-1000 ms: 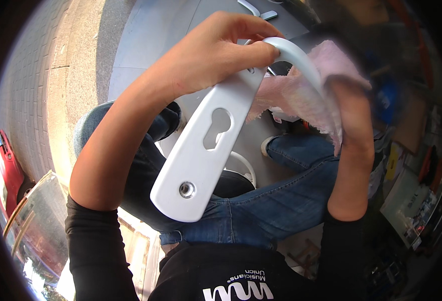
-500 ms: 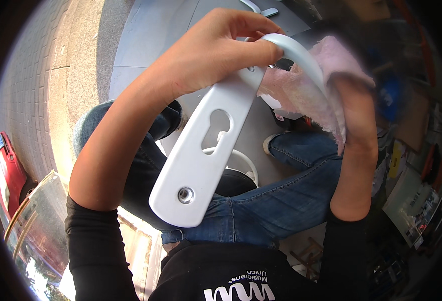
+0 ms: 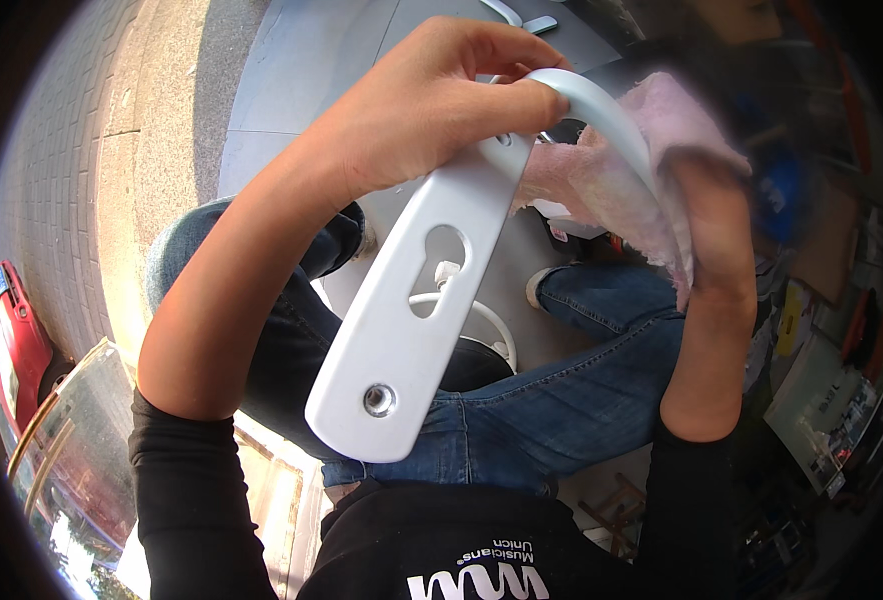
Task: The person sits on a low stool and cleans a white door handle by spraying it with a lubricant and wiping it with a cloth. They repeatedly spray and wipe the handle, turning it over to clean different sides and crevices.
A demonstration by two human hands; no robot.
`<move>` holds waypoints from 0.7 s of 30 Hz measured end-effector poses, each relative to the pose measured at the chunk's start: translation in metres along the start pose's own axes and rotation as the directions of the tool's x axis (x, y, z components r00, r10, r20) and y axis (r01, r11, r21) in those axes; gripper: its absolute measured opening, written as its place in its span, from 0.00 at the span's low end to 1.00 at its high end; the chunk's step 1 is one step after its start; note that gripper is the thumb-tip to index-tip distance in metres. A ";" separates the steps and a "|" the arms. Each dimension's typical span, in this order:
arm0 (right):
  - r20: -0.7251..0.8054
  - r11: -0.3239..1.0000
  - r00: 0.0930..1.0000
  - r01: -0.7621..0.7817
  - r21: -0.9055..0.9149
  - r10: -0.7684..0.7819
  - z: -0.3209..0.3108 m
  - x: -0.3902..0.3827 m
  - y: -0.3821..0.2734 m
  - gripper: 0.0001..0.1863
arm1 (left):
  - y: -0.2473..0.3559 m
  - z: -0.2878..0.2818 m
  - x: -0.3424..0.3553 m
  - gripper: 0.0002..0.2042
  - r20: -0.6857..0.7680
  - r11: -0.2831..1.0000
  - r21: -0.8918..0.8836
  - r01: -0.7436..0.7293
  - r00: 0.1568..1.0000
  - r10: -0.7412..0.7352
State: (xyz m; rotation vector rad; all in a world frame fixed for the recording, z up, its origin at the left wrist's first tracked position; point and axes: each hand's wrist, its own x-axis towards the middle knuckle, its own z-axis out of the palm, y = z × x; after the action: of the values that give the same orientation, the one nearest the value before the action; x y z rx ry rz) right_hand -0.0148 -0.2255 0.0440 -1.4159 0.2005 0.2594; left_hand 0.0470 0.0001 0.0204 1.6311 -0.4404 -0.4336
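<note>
A white door handle with a long backplate point(image 3: 376, 350) hangs tilted in front of me, its lower end toward my lap. A keyhole-shaped cutout and a round screw hole pierce the plate. My left hand point(image 3: 471, 100) is closed around the top, where the curved lever point(image 3: 601, 112) joins the plate, thumb on the near side. On the right, a worn pink cloth point(image 3: 676, 115) covers most of my right hand point(image 3: 706, 195) and lies against the lever. The cloth hides those fingers, but they appear wrapped round the lever's free end through it.
Beneath and beyond my hands lies a grey panelled surface point(image 3: 306, 90), with another white handle point(image 3: 539, 25) at the far edge. My jean-clad legs point(image 3: 521, 430) are folded below. At left are a red object point(image 3: 16, 345) and a glass pane point(image 3: 86, 440); clutter fills the right.
The backplate's lower end has swung slightly to the right and down. Both hands keep their hold, and the cloth has barely shifted.
</note>
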 end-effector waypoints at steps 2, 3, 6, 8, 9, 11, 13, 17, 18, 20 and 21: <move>0.001 1.000 1.000 0.000 0.000 0.000 0.000 0.001 -0.001 0.10 | 0.001 0.000 0.000 0.26 0.005 1.000 -0.001 -0.008 1.000 0.008; 0.005 1.000 1.000 0.000 0.002 0.000 0.000 0.001 -0.001 0.10 | 0.001 -0.001 -0.001 0.26 0.006 1.000 -0.002 -0.010 1.000 0.010; 0.004 1.000 1.000 -0.001 0.006 0.001 -0.001 0.002 -0.001 0.10 | 0.002 0.000 -0.002 0.25 0.007 1.000 0.000 0.001 1.000 -0.001; 0.005 1.000 1.000 -0.002 0.010 0.002 -0.001 0.002 0.000 0.10 | 0.002 0.001 -0.001 0.25 0.003 1.000 -0.002 0.010 1.000 -0.010; 0.005 1.000 1.000 -0.005 0.009 0.005 0.000 0.002 -0.001 0.10 | 0.002 0.001 -0.001 0.24 -0.001 1.000 -0.004 0.014 1.000 -0.014; 0.006 1.000 1.000 -0.007 0.005 0.007 0.001 0.003 -0.001 0.10 | 0.003 0.001 -0.002 0.24 -0.008 1.000 -0.014 0.014 1.000 -0.015; 0.010 1.000 1.000 -0.008 0.006 0.008 0.002 0.003 -0.002 0.10 | 0.004 0.001 -0.002 0.24 -0.012 1.000 -0.028 0.008 1.000 -0.009; 0.010 1.000 1.000 -0.011 0.013 0.011 0.001 0.002 -0.001 0.09 | 0.002 0.002 -0.002 0.24 -0.010 1.000 -0.020 -0.007 1.000 0.007; 0.011 1.000 1.000 -0.012 0.015 0.012 0.001 0.003 -0.001 0.09 | 0.002 0.002 -0.002 0.24 -0.014 1.000 -0.016 -0.010 1.000 0.010; 0.012 1.000 1.000 -0.015 0.013 0.015 0.002 0.002 -0.001 0.09 | 0.002 0.002 -0.002 0.25 -0.020 1.000 -0.008 -0.011 1.000 0.011; 0.012 1.000 1.000 -0.016 0.014 0.016 0.003 0.002 -0.002 0.09 | 0.002 0.002 -0.002 0.25 -0.022 1.000 -0.004 -0.009 1.000 0.009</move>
State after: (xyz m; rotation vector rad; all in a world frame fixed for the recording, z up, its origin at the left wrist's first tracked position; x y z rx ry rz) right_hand -0.0119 -0.2231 0.0453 -1.3985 0.2035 0.2793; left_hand 0.0439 -0.0006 0.0227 1.6275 -0.4303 -0.4094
